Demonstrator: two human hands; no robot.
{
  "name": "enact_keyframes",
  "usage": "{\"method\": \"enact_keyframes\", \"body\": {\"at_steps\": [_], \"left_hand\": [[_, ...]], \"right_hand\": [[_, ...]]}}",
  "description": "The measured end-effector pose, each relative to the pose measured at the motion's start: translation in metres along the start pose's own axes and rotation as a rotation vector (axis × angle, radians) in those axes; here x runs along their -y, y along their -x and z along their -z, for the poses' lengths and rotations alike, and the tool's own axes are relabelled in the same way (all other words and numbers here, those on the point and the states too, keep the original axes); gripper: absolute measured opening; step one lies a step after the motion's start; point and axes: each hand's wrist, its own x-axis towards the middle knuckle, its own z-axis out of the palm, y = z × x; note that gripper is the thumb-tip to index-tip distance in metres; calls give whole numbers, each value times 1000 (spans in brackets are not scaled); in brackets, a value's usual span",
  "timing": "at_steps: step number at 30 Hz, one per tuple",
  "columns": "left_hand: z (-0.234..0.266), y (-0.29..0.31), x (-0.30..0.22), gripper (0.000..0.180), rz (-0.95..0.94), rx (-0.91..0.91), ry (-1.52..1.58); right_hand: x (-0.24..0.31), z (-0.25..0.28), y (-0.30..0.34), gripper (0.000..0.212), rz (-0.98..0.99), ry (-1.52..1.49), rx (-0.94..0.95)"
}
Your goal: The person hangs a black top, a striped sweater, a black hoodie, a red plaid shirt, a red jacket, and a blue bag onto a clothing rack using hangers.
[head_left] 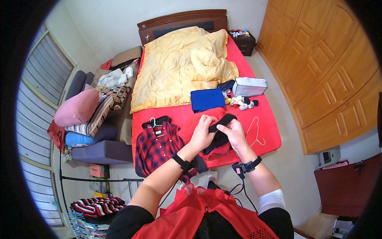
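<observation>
Two bare hands fill the middle of my view, left hand point(203, 130) and right hand point(235, 135), each with its grip pinched together on the black cloth point(225, 120). I have that cloth raised over the near part of the bed point(272, 133), above a red garment point(223, 149); whether the two are joined I cannot tell. As I judge it, the step in hand is spreading or straightening the cloth's edge, and the next move calls for even tension without losing either pinch. As for containers, a pale grey box point(250, 87) sits toward the bed's right side, its inside hidden from me; small soft items point(240, 104) lie outside, just beside it.
</observation>
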Motion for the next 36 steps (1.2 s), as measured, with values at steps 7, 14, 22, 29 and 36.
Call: {"method": "enact_keyframes", "body": {"at_steps": [7, 14, 22, 29, 36], "left_hand": [[-10, 7, 47, 16, 69, 323, -24], [2, -16, 57, 15, 139, 325, -119], [11, -17, 53, 19, 158, 340, -187], [29, 3, 58, 21, 202, 326, -96], [64, 30, 84, 31, 167, 256, -143]], "right_hand": [[-43, 40, 23, 22, -179, 96, -67], [-63, 101, 62, 39, -107, 1030, -276], [-79, 89, 67, 54, 106, 1555, -166], [-115, 87, 53, 29, -45, 1779, -257], [-68, 89, 43, 11, -66, 1786, -409]]}}
